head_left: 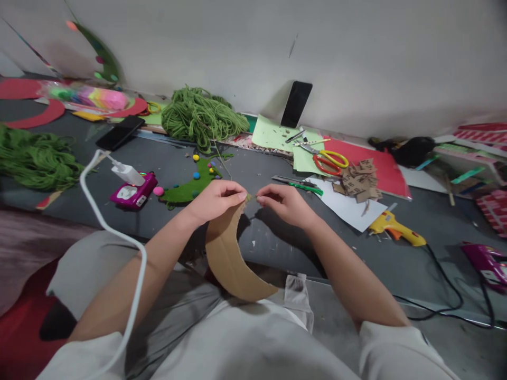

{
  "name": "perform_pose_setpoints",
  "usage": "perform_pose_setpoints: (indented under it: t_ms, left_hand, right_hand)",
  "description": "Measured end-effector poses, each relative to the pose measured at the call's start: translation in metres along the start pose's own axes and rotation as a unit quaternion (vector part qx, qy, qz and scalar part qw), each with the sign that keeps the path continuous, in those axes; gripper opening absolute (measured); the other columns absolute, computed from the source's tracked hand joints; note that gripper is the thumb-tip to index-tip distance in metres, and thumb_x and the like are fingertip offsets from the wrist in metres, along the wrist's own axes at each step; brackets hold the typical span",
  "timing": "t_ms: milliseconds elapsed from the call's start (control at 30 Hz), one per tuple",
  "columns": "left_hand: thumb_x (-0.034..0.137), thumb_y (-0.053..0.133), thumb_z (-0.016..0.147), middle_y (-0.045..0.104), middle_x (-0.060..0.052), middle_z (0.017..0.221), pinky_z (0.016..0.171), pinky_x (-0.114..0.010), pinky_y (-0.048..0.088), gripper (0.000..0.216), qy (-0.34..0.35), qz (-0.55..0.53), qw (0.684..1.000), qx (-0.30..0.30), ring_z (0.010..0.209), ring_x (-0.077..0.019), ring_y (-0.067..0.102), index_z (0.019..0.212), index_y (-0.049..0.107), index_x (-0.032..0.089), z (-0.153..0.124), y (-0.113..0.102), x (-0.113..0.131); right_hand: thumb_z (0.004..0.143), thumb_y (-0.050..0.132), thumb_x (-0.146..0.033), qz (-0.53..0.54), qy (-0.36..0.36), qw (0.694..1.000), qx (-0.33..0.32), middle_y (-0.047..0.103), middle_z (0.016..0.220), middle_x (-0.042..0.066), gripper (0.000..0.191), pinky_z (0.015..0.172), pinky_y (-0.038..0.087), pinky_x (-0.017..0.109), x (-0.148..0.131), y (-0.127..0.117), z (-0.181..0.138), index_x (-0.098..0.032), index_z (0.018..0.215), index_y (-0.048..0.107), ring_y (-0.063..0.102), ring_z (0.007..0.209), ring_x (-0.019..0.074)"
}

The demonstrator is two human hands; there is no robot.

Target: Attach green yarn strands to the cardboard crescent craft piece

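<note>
My left hand [222,200] pinches the upper tip of a cardboard crescent [225,253], which hangs down over the table's front edge toward my lap. Just right of that tip is my right hand [285,203], thumb and forefinger pressed together; whatever they hold is too small to make out. A speck of green shows at the crescent's tip between the hands. Behind my left hand lies a green yarn-wrapped crescent [190,187] dotted with coloured pompoms.
Green yarn bundles [200,116] lie at the back and left. Scissors [330,161], a green cutter [307,186], cardboard scraps [358,179] and a yellow glue gun [396,228] lie to the right. A white cable [137,285] crosses my left arm from a purple power socket [134,192]. A phone [296,104] leans against the wall.
</note>
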State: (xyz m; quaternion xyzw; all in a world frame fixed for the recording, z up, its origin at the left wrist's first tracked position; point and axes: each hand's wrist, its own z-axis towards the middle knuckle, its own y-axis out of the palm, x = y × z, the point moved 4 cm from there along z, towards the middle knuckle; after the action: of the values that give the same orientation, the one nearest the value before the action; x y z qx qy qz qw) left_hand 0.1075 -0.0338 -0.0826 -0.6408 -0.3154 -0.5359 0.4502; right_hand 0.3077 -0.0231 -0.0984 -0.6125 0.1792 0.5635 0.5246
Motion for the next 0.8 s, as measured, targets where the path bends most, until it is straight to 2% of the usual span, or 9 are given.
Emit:
perform_pose_setpoints:
  t_ms: [133, 300, 467, 600, 800]
  left_hand:
    - [0.043, 0.070, 0.087, 0.071, -0.004, 0.072, 0.061, -0.026, 0.049, 0.031, 0.015, -0.026, 0.999, -0.037, 0.065, -0.0142, 0.062, 0.092, 0.072, 0.013, -0.001, 0.005, 0.002]
    - [0.039, 0.077, 0.083, 0.070, -0.002, 0.073, 0.063, -0.024, 0.051, 0.028, 0.037, -0.071, 0.997, -0.023, 0.067, -0.0133, 0.064, 0.092, 0.067, 0.015, -0.001, 0.006, 0.003]
    - [0.038, 0.076, 0.084, 0.075, -0.004, 0.080, 0.067, -0.025, 0.053, 0.035, 0.060, -0.060, 0.996, -0.030, 0.069, -0.0146, 0.067, 0.110, 0.073, 0.015, -0.001, 0.006, 0.003]
    - [0.040, 0.072, 0.088, 0.079, -0.009, 0.092, 0.072, -0.028, 0.055, 0.029, 0.088, -0.010, 0.996, -0.029, 0.077, -0.0176, 0.070, 0.099, 0.079, 0.014, 0.001, 0.005, 0.005]
    - [0.038, 0.072, 0.086, 0.076, -0.006, 0.084, 0.066, -0.024, 0.052, 0.025, 0.103, 0.034, 0.994, 0.012, 0.070, -0.0137, 0.065, 0.092, 0.076, 0.014, 0.001, 0.001, 0.008]
  right_hand:
    - [0.098, 0.058, -0.029, -0.097, -0.056, 0.994, -0.002, 0.070, 0.085, 0.005, 0.016, 0.072, 0.048, 0.027, -0.008, 0.004, -0.001, -0.016, 0.094, 0.068, 0.061, 0.075, 0.0145]
    - [0.096, 0.058, -0.024, -0.107, -0.087, 0.990, -0.009, 0.065, 0.079, 0.002, 0.012, 0.069, 0.047, 0.025, -0.017, 0.008, -0.004, -0.017, 0.089, 0.063, 0.058, 0.070, 0.0130]
    - [0.095, 0.057, -0.021, -0.106, -0.106, 0.988, -0.023, 0.064, 0.079, 0.002, 0.010, 0.069, 0.046, 0.025, -0.021, 0.010, -0.005, -0.018, 0.088, 0.063, 0.057, 0.069, 0.0128]
    - [0.094, 0.056, -0.020, -0.116, -0.125, 0.985, -0.040, 0.063, 0.077, 0.001, 0.011, 0.069, 0.044, 0.025, -0.024, 0.013, -0.006, -0.017, 0.086, 0.063, 0.057, 0.069, 0.0129]
    - [0.095, 0.056, -0.021, -0.100, -0.112, 0.987, -0.047, 0.066, 0.079, 0.002, 0.012, 0.071, 0.045, 0.025, -0.026, 0.015, -0.006, -0.017, 0.087, 0.064, 0.057, 0.069, 0.0125]
